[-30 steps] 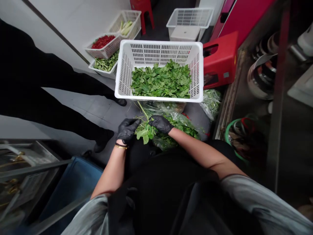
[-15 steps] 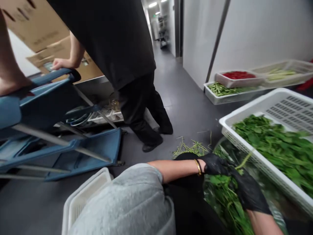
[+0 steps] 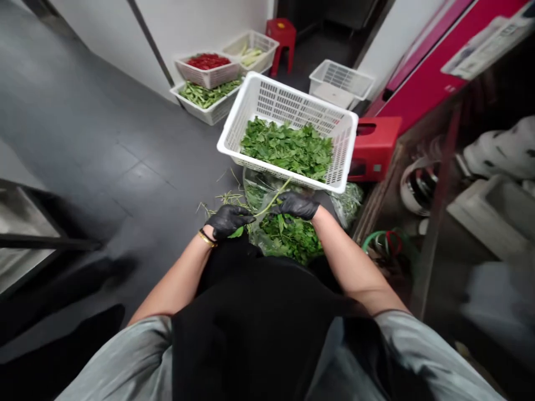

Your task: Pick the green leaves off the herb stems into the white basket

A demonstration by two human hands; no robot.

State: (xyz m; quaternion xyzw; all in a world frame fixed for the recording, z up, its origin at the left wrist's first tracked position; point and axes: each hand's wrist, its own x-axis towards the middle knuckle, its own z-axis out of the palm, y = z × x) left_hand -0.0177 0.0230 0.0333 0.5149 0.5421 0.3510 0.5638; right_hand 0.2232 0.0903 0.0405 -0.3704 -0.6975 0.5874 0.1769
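Two hands: the left hand (image 3: 228, 220) and right hand (image 3: 296, 205), both in black gloves, are held over the lap, low in the middle of the view.
Left hand: fingers curled closed around the leafy lower end of a green stem (image 3: 271, 200).
Right hand: fingers folded down, pinching the same stem further up; its bare tip slants toward the basket ahead.
Floor: dark grey tiles (image 3: 104, 156) with a dull sheen, and a scatter of stripped stalks (image 3: 223, 198) just left of the hands.
Room: a narrow passage, with a white wall (image 3: 200, 22) on the left, a magenta cabinet (image 3: 418, 67) and blurred metal shelving on the right.
White baskets: five. A big one (image 3: 234, 125) with picked leaves (image 3: 288, 147) sits straight ahead, a smaller one (image 3: 340, 83) behind it, and three by the wall hold red chillies (image 3: 208, 60), green beans (image 3: 204, 94) and pale stalks (image 3: 251, 54).
Red stools: two, one (image 3: 374, 147) just right of the big basket, one (image 3: 284, 32) far back.
Clear bags of greens: two, one (image 3: 288, 239) under the hands, another (image 3: 349, 200) just to its right.
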